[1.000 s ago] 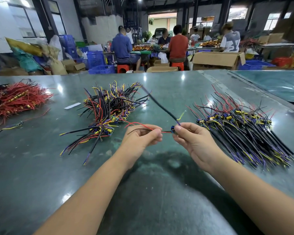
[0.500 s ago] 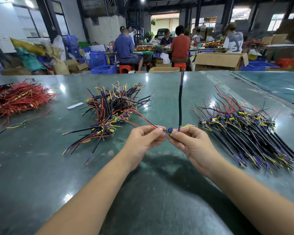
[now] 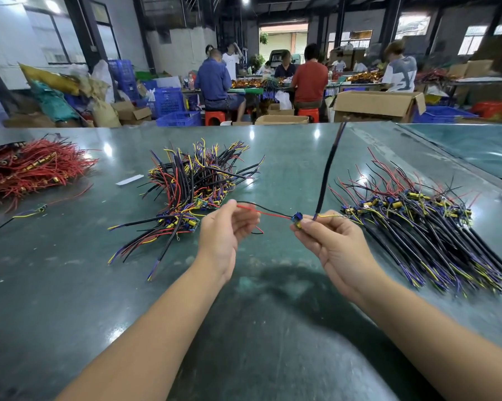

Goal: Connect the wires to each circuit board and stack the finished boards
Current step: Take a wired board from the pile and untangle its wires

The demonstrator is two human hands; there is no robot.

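While no writing reads, hands pinch: left (image 3: 226,230) wires (image 3: 262,212), right (image 3: 332,241) board (image 3: 297,219).

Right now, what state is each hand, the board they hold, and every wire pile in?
Left hand: pinches the red and black wires.
Right hand: grips the small board, sleeved cable upright.
Middle pile: tangled.
Right pile: lying roughly aligned.
Red pile: heaped, untouched.

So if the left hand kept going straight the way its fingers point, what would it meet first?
Probably the small board pinched in the right hand. The left hand points rightward along the red and black wires it holds; depth is hard to judge.
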